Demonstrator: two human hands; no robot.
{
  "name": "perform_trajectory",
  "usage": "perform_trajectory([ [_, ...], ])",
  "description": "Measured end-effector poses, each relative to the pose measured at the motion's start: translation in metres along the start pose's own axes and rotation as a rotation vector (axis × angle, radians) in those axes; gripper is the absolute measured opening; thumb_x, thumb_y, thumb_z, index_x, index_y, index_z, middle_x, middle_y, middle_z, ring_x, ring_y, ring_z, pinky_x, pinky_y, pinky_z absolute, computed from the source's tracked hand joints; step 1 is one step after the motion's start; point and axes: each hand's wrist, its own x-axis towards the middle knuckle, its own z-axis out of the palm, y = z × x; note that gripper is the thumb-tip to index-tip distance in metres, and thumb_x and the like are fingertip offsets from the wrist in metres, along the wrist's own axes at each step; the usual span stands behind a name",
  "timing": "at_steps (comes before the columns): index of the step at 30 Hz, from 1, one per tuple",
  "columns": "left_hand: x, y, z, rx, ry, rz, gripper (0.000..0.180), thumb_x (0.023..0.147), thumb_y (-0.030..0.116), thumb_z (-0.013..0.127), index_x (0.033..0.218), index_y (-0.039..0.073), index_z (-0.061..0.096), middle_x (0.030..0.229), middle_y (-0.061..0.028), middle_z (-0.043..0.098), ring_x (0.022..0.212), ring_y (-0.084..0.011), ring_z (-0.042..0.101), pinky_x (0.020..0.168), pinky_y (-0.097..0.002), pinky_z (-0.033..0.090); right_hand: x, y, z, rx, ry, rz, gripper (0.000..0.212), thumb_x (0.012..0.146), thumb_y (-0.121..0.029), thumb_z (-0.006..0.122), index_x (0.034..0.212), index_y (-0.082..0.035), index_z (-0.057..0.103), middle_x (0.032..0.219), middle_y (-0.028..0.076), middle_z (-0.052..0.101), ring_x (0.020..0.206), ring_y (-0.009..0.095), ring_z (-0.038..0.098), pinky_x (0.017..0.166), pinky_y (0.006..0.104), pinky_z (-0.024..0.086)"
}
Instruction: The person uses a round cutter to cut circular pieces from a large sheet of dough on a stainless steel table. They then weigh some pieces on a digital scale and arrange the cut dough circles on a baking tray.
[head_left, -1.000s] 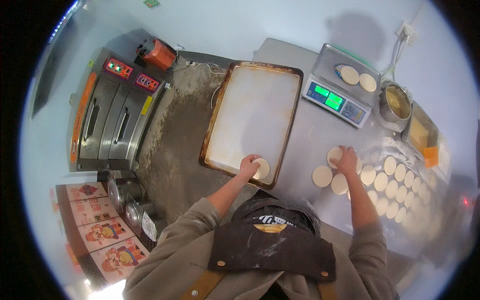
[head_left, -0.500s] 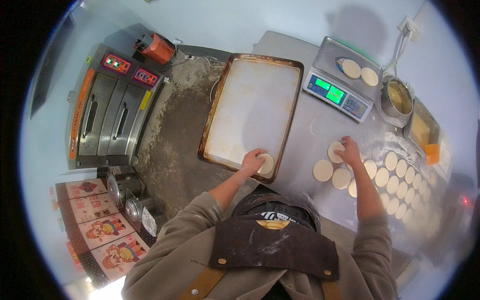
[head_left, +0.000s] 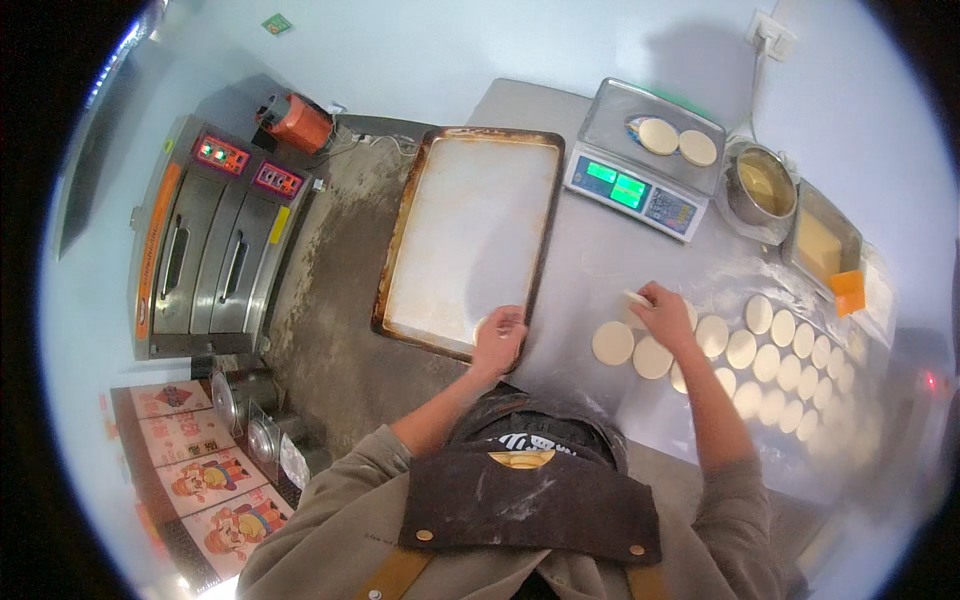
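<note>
My left hand (head_left: 499, 342) is over the near right corner of a large baking tray (head_left: 400, 262) lined with a pale surface. Beneath it a dough round (head_left: 480, 327) on the tray is mostly hidden; the fingers are curled and blurred, and their grip is unclear. My right hand (head_left: 663, 314) pinches the edge of another dough round (head_left: 636, 299), which is tilted up off the metal table. Close to that hand, flat dough rounds (head_left: 613, 343) lie on the table, with several more rows (head_left: 767, 359) spread to the right.
A digital scale (head_left: 640, 185) carries two dough rounds (head_left: 659, 136) beyond the tray. A metal pot (head_left: 762, 185), a rectangular pan (head_left: 822, 243) and an orange scraper (head_left: 847, 292) stand at the right. An oven (head_left: 208, 245) and an orange machine (head_left: 298, 123) are at the left.
My right hand has lifted the edge of a dough round off the table. My left hand has shifted over the round in the tray corner, covering more of it. The whole view has swung slightly.
</note>
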Motion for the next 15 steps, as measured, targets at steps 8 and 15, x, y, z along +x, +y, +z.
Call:
perform_trajectory([
  [8, 0.011, 0.109, 0.079, -1.435, -0.772, -0.445, 0.1, 0.096, 0.086, 0.016, 0.168, 0.017, 0.026, 0.167, -0.0225, 0.034, 0.152, -0.0396, 0.037, 0.125, -0.0595, 0.027, -0.098, -0.091, 0.032, 0.068, 0.127, -0.658, 0.049, 0.078, -0.014, 0.084, 0.123, -0.006, 0.068, 0.129, 0.016, 0.068, 0.12, 0.039, 0.065, 0.102, 0.049, 0.052],
  [15, -0.005, 0.133, 0.088, -1.464, -0.83, -0.408, 0.111, 0.09, 0.093, 0.009, 0.167, 0.016, 0.028, 0.167, -0.0205, 0.035, 0.151, -0.0393, 0.037, 0.124, -0.0603, 0.028, -0.113, -0.106, 0.025, 0.01, 0.236, -0.637, 0.056, 0.078, -0.016, 0.083, 0.131, -0.004, 0.066, 0.141, 0.02, 0.061, 0.136, 0.041, 0.055, 0.113, 0.055, 0.044],
])
